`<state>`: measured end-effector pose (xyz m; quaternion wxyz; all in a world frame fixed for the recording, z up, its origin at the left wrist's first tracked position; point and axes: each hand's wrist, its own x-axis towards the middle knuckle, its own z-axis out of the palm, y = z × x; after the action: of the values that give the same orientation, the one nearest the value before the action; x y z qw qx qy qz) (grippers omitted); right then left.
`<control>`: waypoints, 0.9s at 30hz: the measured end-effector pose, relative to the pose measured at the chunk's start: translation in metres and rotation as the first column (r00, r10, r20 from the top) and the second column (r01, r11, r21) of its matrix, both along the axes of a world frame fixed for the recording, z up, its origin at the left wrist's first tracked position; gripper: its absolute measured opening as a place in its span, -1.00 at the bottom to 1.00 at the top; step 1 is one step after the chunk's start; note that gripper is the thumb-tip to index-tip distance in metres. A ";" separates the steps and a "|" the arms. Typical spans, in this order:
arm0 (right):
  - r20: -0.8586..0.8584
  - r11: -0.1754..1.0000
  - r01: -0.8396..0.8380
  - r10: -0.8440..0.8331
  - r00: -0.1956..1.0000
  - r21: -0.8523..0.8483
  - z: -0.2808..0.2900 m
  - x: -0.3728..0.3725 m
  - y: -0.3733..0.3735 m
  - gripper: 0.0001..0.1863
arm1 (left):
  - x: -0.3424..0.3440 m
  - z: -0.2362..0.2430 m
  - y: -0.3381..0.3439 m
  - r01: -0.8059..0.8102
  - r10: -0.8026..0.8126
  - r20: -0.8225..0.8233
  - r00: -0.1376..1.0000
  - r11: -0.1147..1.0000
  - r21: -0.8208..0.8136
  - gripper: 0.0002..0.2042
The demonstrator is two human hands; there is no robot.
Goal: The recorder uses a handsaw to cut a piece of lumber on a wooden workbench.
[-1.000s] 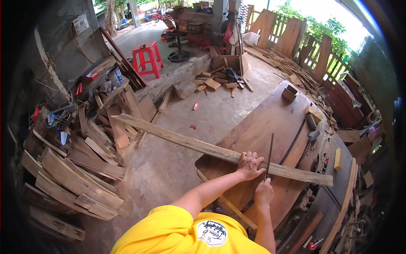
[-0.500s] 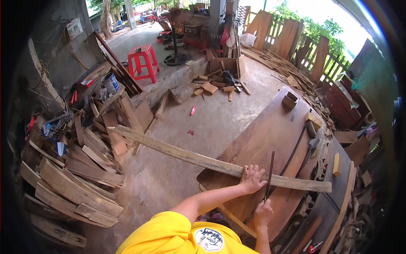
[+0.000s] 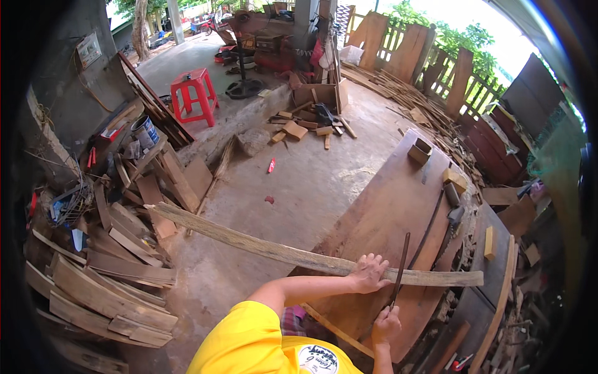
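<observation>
A long, rough wooden plank (image 3: 255, 245) lies across the brown wooden worktop (image 3: 389, 202), its left part jutting out over the floor. My left hand (image 3: 369, 274) presses on the plank from above, fingers curled over its far side. Just right of it, a narrow dark hand saw (image 3: 402, 262), seen nearly edge-on, crosses the plank with its tip pointing away from me. At the near side of the plank, my right hand (image 3: 387, 325) is closed round the saw's handle. How deep the blade sits in the wood cannot be made out.
Wood blocks (image 3: 455, 179) and an open wooden box (image 3: 420, 151) stand on the worktop. Offcuts (image 3: 112, 290) are heaped on the left. A red stool (image 3: 195, 96) stands on the raised step. Scrap wood (image 3: 299, 128) lies on the floor ahead.
The view has shifted slightly, so the surroundings sit further left. The saw has tilted a little and been drawn back toward me. My left hand stays on the plank.
</observation>
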<state>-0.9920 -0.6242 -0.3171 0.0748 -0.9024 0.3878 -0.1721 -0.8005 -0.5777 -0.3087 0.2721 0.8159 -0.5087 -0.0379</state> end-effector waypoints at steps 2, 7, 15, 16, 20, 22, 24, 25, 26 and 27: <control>0.017 1.000 0.007 -0.007 1.000 -0.004 -0.003 -0.005 0.000 -0.82 | -0.004 -0.004 -0.001 -0.039 0.038 -0.008 0.999 0.998 -0.056 -0.59; 0.060 0.999 0.021 -0.022 0.998 0.027 -0.002 -0.006 -0.003 -0.86 | -0.011 -0.021 -0.008 -0.095 0.095 -0.006 0.995 0.986 -0.135 -0.69; 0.092 0.985 -0.066 0.052 0.994 0.159 -0.005 0.014 -0.028 -0.79 | 0.006 -0.021 -0.018 -0.238 0.257 0.085 0.963 0.953 -0.187 -0.79; 0.077 0.984 -0.046 0.033 0.997 0.173 -0.007 0.012 -0.030 -0.79 | 0.007 -0.025 -0.020 -0.271 0.285 0.046 0.958 0.943 -0.193 -0.81; 0.104 0.975 -0.054 0.031 0.994 0.217 -0.004 0.004 -0.030 -0.79 | 0.003 -0.035 -0.023 -0.340 0.365 0.069 0.928 0.909 -0.240 -0.86; 0.104 0.975 -0.100 0.080 0.991 0.200 -0.003 0.000 -0.030 -0.81 | -0.003 -0.032 -0.026 -0.368 0.395 0.096 0.914 0.904 -0.218 -0.88; 0.100 0.977 -0.106 0.088 0.991 0.188 -0.002 -0.006 -0.030 -0.81 | -0.013 -0.031 -0.031 -0.429 0.434 -0.032 0.900 0.872 -0.236 -0.90; 0.100 0.979 -0.119 0.103 0.990 0.168 -0.002 -0.008 -0.031 -0.82 | -0.017 -0.030 -0.036 -0.425 0.429 -0.035 0.903 0.876 -0.230 -0.90; 0.102 0.977 -0.118 0.101 0.990 0.179 -0.003 -0.008 -0.031 -0.82 | -0.021 -0.030 -0.040 -0.467 0.472 -0.029 0.881 0.857 -0.217 -0.89; 0.101 0.976 -0.123 0.106 0.989 0.180 -0.005 -0.008 -0.031 -0.82 | -0.024 -0.031 -0.042 -0.508 0.514 -0.024 0.857 0.837 -0.205 -0.87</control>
<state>-0.9998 -0.6553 -0.3218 0.1859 -0.9036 0.3458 -0.1714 -0.8241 -0.6198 -0.3400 0.3462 0.8902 -0.2781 0.1015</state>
